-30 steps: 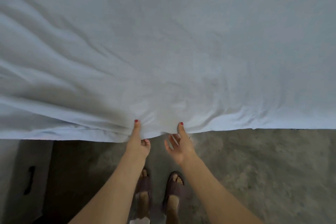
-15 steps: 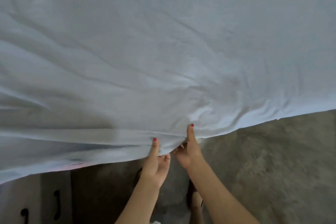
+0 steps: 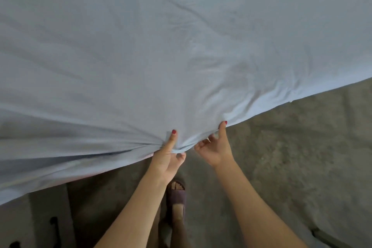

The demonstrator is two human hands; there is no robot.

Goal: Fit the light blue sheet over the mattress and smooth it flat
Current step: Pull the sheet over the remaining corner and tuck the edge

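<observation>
The light blue sheet (image 3: 161,46) fills the upper two thirds of the view, spread over the mattress, which it hides. Its near edge hangs over the bed's side. My left hand (image 3: 168,157) pinches a bunch of that edge, thumb on top, and folds radiate leftward from the grip. My right hand (image 3: 215,147) holds the same edge a little to the right, thumb up against the hem and fingers curled beneath. Wrinkles fan out from both grips across the fabric.
Below the sheet lies a rough grey concrete floor (image 3: 291,157). One foot in a purple sandal (image 3: 177,193) stands between my forearms. A pale cabinet or box with dark handles (image 3: 53,225) sits at the lower left, under the sheet's edge.
Both hands have shifted right along the sheet's edge and spread apart. The left hand now bunches more fabric, and the edge slants up to the right.
</observation>
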